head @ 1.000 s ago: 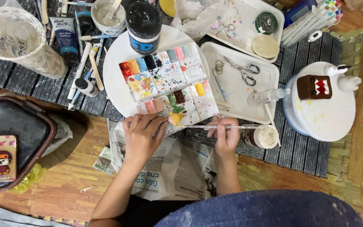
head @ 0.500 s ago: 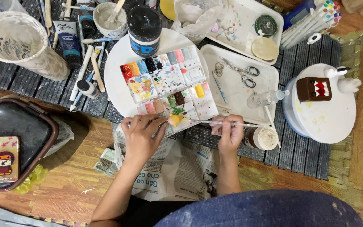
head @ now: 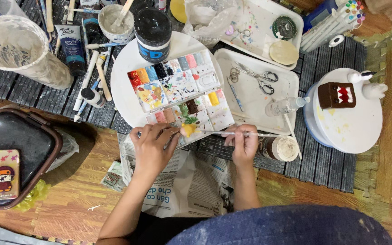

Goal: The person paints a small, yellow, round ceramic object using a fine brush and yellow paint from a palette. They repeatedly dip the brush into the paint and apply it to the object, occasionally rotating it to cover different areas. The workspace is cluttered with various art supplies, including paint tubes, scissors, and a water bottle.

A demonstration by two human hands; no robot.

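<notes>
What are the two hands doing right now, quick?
Left hand: closed around a small yellow piece, beside the paint palette.
Right hand: closed on a thin paintbrush whose tip meets that piece.

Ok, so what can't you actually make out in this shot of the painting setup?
- Head view: what the left hand grips, its curled fingers cover all but a small yellow piece.
- Head view: the brush tip, too small against the paint palette to tell whether it touches.
- Head view: the marker set, cut off by the top edge.
- Head view: the newspaper, partly hidden by both forearms.
- Head view: the right hand palm faces down, unseen.
</notes>
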